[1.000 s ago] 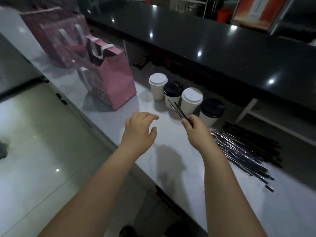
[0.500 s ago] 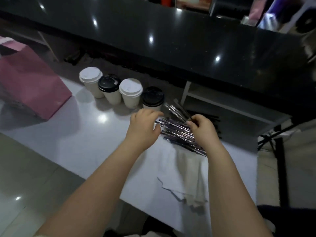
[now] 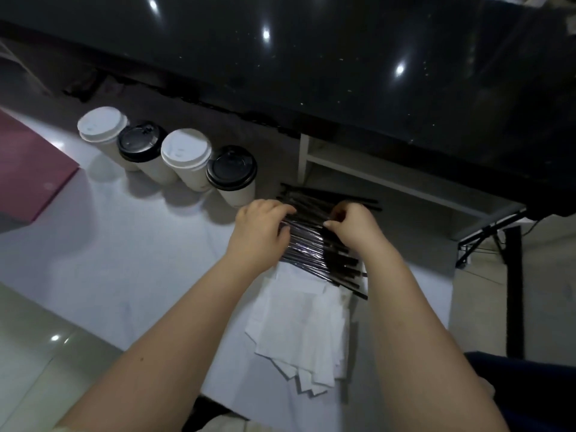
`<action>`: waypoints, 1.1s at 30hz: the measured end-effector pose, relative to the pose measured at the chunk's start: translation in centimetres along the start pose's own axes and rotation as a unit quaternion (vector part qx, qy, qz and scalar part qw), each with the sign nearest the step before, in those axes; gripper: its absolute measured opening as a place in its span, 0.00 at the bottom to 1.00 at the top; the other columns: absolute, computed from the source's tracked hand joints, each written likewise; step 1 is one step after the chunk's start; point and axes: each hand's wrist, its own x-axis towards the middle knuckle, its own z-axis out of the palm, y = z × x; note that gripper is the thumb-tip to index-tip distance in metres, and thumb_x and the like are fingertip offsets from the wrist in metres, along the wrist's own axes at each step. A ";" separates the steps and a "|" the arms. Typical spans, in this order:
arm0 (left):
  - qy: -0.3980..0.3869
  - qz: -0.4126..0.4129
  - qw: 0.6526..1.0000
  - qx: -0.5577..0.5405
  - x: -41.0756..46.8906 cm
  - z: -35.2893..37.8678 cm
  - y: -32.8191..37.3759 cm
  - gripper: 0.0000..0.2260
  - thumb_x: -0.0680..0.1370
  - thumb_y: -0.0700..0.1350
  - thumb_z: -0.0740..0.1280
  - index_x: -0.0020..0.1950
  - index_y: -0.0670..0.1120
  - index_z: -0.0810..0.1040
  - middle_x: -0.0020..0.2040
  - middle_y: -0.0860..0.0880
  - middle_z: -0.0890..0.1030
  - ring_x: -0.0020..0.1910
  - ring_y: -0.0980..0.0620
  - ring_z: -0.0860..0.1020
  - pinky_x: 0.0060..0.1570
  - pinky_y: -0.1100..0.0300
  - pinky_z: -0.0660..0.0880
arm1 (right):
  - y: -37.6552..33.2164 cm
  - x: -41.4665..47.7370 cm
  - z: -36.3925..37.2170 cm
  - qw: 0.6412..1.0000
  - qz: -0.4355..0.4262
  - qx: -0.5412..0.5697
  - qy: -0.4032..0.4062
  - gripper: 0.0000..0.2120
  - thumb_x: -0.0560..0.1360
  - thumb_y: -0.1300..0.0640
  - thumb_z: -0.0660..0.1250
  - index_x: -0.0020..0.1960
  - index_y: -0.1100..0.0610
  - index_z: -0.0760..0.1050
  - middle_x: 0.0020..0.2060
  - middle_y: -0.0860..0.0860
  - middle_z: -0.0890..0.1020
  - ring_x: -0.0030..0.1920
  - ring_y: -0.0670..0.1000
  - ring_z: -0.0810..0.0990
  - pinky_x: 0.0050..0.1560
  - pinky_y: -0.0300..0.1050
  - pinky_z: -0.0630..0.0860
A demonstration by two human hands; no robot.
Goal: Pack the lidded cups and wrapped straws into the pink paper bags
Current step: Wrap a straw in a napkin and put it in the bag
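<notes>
From the head camera, the pile of wrapped straws (image 3: pixel 314 244) lies on the white table (image 3: pixel 109 260) (just right of four lidded cups (image 3: pixel 187 154), well apart from the pink bag (image 3: pixel 28 169) at the left edge), where the right hand (image 3: pixel 355 226) pinches some straws and the left hand (image 3: pixel 261 232) rests curved on top, its grip unclear.

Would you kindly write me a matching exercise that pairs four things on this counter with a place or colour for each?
Things:
1. pink paper bag
2. wrapped straws
3. white napkins
4. rightmost cup

Descriptions:
a. black lid
b. beneath the left hand and right hand
c. left edge of the view
d. nearest the camera of the four

Pairs: 1-c, 2-b, 3-d, 4-a.
</notes>
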 end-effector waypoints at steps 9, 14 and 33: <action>0.012 -0.019 1.000 -0.017 0.1 -0.7 -1.2 0.16 0.74 0.43 0.67 0.62 0.50 0.79 0.58 0.52 0.79 0.61 0.47 0.72 0.61 0.49 0.67 | -1.0 0.3 -1.7 0.998 0.014 0.063 -0.007 0.06 0.72 0.53 0.74 0.47 0.52 0.80 0.35 0.50 0.80 0.38 0.51 0.78 0.39 0.41 0.72; 0.039 0.001 0.999 -0.038 -0.2 -2.3 -1.5 0.15 0.75 0.42 0.66 0.61 0.50 0.79 0.57 0.53 0.79 0.61 0.48 0.72 0.61 0.50 0.66 | -2.5 -1.6 -3.1 0.988 0.005 0.151 0.016 0.07 0.75 0.60 0.71 0.52 0.56 0.76 0.37 0.52 0.84 0.34 0.50 0.81 0.41 0.46 0.78; 0.119 -0.132 0.983 0.047 -17.2 -15.0 -22.4 0.17 0.77 0.48 0.64 0.66 0.54 0.74 0.63 0.54 0.76 0.64 0.50 0.70 0.62 0.54 0.59 | -25.7 -13.0 17.9 0.973 -0.177 0.114 -0.091 0.03 0.77 0.59 0.68 0.50 0.57 0.77 0.38 0.51 0.83 0.38 0.48 0.82 0.44 0.44 0.81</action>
